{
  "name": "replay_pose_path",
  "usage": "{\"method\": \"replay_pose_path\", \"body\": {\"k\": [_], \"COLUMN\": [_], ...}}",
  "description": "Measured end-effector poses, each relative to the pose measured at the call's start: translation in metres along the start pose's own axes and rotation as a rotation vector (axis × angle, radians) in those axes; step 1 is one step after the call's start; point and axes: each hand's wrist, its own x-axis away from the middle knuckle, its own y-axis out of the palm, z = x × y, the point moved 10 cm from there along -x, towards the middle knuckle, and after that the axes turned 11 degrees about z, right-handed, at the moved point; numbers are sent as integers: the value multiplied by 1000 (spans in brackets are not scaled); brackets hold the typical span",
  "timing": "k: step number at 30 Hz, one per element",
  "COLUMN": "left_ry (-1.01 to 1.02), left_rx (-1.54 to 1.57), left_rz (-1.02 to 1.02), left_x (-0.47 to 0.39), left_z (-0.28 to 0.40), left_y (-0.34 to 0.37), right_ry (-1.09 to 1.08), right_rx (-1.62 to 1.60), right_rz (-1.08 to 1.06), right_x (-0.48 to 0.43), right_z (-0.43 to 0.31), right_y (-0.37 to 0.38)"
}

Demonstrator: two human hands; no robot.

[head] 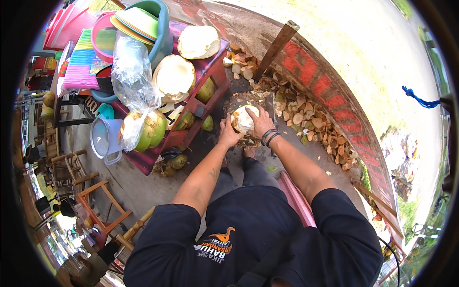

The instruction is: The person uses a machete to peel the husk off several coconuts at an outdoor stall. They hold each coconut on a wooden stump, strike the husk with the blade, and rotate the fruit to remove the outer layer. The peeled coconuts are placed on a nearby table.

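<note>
A trimmed young coconut [241,121], its husk pared down to white with brown patches, sits on a scarred wooden chopping block [236,99]. My left hand [228,133] grips its left side. Around its right side and top curls my right hand [261,123], with dark bands on the wrist. A flat grey strip, which looks like a blade [269,104], lies along the block's right edge, partly hidden by my right hand. On the red table to the left rest two pared coconuts [174,76] [199,42].
Husk scraps [304,114] pile up along a painted banner [330,100] on the right. A wooden post [276,52] leans there. The table holds a blue tub [163,36], a plastic bag [131,68] and a green coconut [152,131]. Below left stand a clear pitcher [105,138] and wooden chairs [104,208].
</note>
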Motion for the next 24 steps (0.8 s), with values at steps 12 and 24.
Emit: {"method": "replay_pose_path", "body": {"k": [12,24], "left_ry": [-657,-528], "left_rx": [946,1092], "left_rz": [-130,-73], "left_x": [-19,-18], "left_z": [-82,-79], "left_y": [66,77], "right_ry": [-2,195], "right_rx": [-159,-689], "right_rz": [-76,-108], "right_x": [-28,-25], "right_z": [14,73], "right_y": [10,31]}}
